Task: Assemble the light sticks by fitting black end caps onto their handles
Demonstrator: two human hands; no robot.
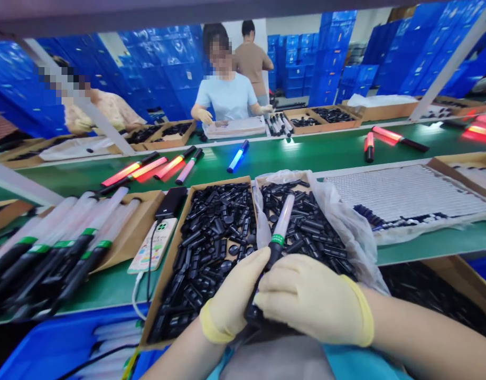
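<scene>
Both my hands wear pale yellow gloves and are closed around one light stick [281,227]. It has a black handle, a green printed band and a clear tube that points up and away from me. My left hand [237,290] wraps the handle from the left. From the right, my right hand [302,295] covers the handle's lower part, so most of the grip is hidden. Just beyond the stick lie cardboard trays of small black plastic parts, one tray [169,274] at left and black parts [318,229] in a plastic-lined one at right.
Several unlit light sticks [71,240] fill a box at left, beside a phone [153,245] with a cable and a black power bank [171,203]. Lit sticks lie on the green conveyor [211,182]. A tray of silvery pieces [405,190] stands right. Co-workers sit opposite.
</scene>
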